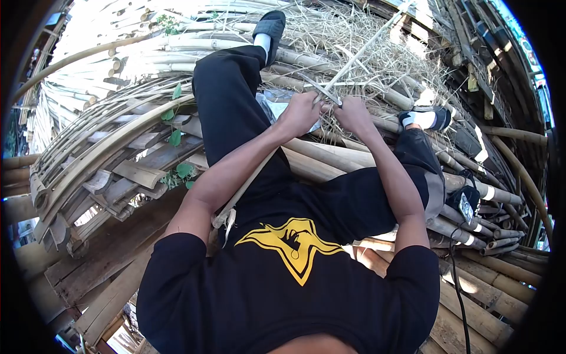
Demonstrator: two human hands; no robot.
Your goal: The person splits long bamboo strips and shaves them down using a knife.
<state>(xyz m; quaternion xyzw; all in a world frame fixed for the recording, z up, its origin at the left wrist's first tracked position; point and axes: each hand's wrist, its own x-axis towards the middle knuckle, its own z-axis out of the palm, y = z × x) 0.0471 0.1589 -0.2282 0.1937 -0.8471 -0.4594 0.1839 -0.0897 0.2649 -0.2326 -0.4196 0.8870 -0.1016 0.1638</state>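
Observation:
A long pale bamboo strip runs from the upper right down through my hands, and its lower part passes under my left forearm to a frayed end near my waist. My left hand is closed round the strip. My right hand is closed on the handle of a knife, just right of my left hand. The knife blade points up and left and lies across the strip. Most of the handle is hidden in my fist.
Bamboo poles lie beneath my legs, with fibrous shavings heaped beyond my hands. Split bamboo pieces are stacked at the left, near green leaves. A black cable hangs at the right beside a small device.

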